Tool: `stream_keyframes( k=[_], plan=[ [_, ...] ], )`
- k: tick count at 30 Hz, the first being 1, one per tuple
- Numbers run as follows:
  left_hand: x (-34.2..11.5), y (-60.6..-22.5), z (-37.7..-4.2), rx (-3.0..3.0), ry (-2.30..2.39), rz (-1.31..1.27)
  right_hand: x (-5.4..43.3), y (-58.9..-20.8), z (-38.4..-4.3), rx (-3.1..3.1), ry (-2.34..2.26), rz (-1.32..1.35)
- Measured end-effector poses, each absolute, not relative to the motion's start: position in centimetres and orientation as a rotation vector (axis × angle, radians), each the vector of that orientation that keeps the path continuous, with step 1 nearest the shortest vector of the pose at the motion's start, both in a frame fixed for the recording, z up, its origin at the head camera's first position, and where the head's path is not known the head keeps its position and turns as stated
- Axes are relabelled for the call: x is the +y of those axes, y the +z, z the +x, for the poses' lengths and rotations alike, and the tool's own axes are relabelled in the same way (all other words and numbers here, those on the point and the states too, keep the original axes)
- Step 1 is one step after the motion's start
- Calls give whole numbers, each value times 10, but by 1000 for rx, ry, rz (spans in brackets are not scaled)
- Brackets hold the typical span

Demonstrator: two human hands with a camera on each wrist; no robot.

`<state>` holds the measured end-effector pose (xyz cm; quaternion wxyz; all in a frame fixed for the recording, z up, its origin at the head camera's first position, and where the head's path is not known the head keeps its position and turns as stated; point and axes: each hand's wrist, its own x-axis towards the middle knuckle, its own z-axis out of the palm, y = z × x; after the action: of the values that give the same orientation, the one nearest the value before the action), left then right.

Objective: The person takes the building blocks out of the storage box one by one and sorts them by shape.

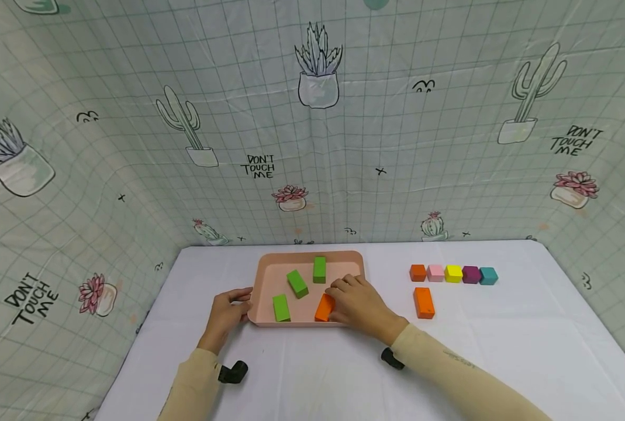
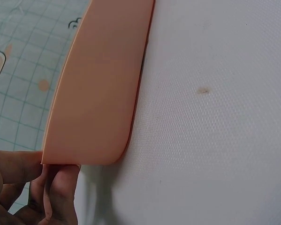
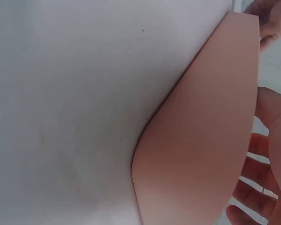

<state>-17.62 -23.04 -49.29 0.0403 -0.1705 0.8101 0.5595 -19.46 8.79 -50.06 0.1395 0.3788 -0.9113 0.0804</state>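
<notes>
A shallow pink tray (image 1: 270, 278) lies on the white table. My left hand (image 1: 225, 316) grips its left edge; in the left wrist view the thumb is at the rim and curled fingers (image 2: 63, 194) press the outer wall. My right hand (image 1: 362, 304) reaches over the tray's right side and holds an orange rectangular block (image 1: 324, 308) near the front wall. In the right wrist view the tray wall hides that block. Inside the tray, three green blocks stand apart: one at front left (image 1: 281, 308), one tilted in the middle (image 1: 297, 284), one at the back (image 1: 320, 270).
Right of the tray, a row of small cubes runs orange (image 1: 417, 273), pink (image 1: 435, 273), yellow (image 1: 453, 273), purple (image 1: 470, 274) and teal (image 1: 488, 276). Another orange block (image 1: 424, 303) lies in front of them. A patterned cloth (image 1: 344, 146) rises behind the table.
</notes>
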Motion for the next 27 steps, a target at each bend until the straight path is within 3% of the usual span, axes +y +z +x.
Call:
stream_keyframes(
  k=[17,27],
  plan=[
    [-225,-490,-175,2475,1751,-518,85,-493,-208,-2652,226,1233],
    [-227,-491,-175,2479,1762,-509,89,-491,-209,-2752,177,1185]
  ],
)
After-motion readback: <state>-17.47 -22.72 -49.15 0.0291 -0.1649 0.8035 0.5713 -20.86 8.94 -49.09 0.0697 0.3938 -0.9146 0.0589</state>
